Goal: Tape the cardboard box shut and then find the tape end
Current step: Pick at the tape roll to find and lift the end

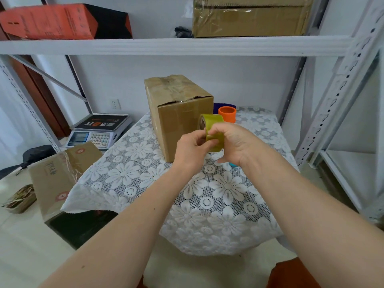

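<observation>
Forearms: both bare, reaching in from the lower edge of the frame and meeting at the centre.
Left hand (190, 149): centre of the frame, fingers curled onto the near side of the tape roll, thumb and fingertips pinching at its face.
Right hand (234, 142): just right of centre, fingers wrapped over the outer band of the roll, gripping it from the right.
Tape roll (212, 132): yellowish clear packing tape, held between both hands above the table, standing on edge, its core partly visible toward the left; a loose end cannot be made out.
Tablecloth (207, 200): white lace with a flower pattern, covering the table across the middle and lower middle of the frame.
Blue object (233, 164): small, on the cloth, mostly hidden under the right wrist.
Cardboard box (178, 115): brown, on the far part of the table just behind the hands, flaps closed, glossy tape along the top seam.
Orange roll (227, 114): on the table to the right of the box, beyond the hands, a dark blue item just behind it.
Printed carton (62, 177): left of the table, low in the frame, tilted.
Weighing scale (99, 132): left of centre, with keypad, beyond the carton.
Shelf (176, 45): metal, across the upper frame.
Red box (47, 21): upper left, on the shelf.
Taped carton (249, 17): upper right, on the shelf.
</observation>
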The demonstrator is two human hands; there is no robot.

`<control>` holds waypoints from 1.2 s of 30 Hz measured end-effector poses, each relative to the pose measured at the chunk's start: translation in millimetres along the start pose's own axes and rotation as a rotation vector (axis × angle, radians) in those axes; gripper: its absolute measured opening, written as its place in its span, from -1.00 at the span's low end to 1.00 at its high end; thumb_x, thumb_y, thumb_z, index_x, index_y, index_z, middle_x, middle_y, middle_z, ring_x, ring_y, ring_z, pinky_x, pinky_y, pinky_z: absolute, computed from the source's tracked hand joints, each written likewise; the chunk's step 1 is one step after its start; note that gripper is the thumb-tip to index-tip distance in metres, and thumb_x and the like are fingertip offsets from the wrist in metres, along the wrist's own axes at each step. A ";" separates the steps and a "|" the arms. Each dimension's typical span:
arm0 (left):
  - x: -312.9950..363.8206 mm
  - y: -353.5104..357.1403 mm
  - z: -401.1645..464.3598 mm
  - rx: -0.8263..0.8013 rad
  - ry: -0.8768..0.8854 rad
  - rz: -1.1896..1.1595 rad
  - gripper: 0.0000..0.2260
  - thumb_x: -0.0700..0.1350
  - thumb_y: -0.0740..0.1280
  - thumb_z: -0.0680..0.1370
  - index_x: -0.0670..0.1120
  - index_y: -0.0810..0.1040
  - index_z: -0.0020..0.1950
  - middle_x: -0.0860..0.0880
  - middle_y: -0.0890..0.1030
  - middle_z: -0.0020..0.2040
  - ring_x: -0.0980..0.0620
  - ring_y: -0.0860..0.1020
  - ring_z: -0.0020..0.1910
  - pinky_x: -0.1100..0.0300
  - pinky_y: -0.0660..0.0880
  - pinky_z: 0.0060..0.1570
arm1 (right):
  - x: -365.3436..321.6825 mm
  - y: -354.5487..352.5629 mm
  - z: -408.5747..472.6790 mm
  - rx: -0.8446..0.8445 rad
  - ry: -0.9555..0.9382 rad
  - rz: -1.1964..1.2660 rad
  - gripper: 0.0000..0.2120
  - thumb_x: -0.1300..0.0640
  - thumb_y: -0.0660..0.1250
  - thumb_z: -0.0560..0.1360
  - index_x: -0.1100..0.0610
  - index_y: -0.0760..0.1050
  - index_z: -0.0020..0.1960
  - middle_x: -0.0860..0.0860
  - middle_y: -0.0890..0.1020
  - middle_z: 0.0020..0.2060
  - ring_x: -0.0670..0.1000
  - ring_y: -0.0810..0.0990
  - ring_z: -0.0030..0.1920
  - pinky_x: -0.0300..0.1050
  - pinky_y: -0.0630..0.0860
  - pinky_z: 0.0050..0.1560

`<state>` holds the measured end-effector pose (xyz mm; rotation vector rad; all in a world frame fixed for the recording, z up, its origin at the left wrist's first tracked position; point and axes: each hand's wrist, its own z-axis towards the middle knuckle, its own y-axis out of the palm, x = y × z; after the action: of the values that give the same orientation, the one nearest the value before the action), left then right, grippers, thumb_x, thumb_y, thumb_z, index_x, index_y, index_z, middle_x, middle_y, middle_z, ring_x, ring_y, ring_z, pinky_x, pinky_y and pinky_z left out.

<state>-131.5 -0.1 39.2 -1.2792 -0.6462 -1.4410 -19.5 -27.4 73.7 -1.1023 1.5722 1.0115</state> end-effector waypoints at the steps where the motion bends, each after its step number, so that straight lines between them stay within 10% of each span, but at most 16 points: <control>1: 0.1 0.7 0.1 0.003 0.003 0.002 -0.92 -0.22 0.42 0.48 -0.07 0.67 -0.07 -0.13 0.71 -0.14 -0.12 0.67 -0.09 -0.10 0.58 0.06 | -0.2 0.6 0.0 0.002 0.014 0.002 -0.80 0.30 0.27 0.34 0.05 0.45 -0.11 0.11 0.56 0.03 0.16 0.53 0.16 0.32 0.27 0.20; 8: 0.1 -0.6 -0.1 0.022 -0.006 0.006 -0.83 -0.24 0.41 0.48 0.04 0.67 -0.17 -0.13 0.70 -0.16 -0.19 0.65 -0.08 -0.16 0.58 0.02 | 2.8 5.9 3.2 -0.012 -0.016 0.169 -0.73 0.48 0.15 0.30 0.12 0.36 -0.25 0.11 0.48 -0.27 0.11 0.49 -0.14 -0.02 0.43 -0.07; 14: 1.7 -2.4 0.4 0.002 -0.036 -0.063 -0.90 -0.19 0.45 0.45 -0.22 0.64 -0.10 -0.29 0.66 -0.12 -0.12 0.60 -0.19 -0.25 0.55 0.02 | 3.5 5.2 5.0 -0.054 -0.056 0.235 -0.90 0.26 0.36 0.48 0.09 0.50 -0.09 0.08 0.61 -0.21 0.11 0.58 -0.07 0.19 0.40 0.25; 26: 8.2 -10.5 -0.3 -0.052 -0.120 -0.235 -0.91 -0.26 0.43 0.48 -0.15 0.65 -0.03 -0.19 0.69 -0.06 -0.03 0.66 -0.12 0.13 0.63 -0.03 | 2.4 -3.1 -1.2 -0.139 -0.126 0.068 -0.83 0.31 0.28 0.52 0.16 0.53 0.08 0.13 0.64 0.03 0.14 0.60 0.06 0.19 0.45 0.17; 36: 5.9 -10.4 1.5 -0.089 -0.187 -0.314 -0.86 -0.14 0.34 0.57 -0.15 0.63 0.05 -0.18 0.69 -0.02 -0.07 0.66 -0.05 0.03 0.59 0.10 | 5.2 -1.9 -2.2 -0.006 -0.145 0.025 -0.76 0.15 0.23 0.59 0.29 0.50 0.16 0.28 0.60 0.14 0.28 0.58 0.15 0.22 0.49 0.15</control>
<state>-139.8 2.3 47.6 -1.4410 -0.9505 -1.6297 -19.0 -31.0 69.0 -0.9923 1.4705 1.0886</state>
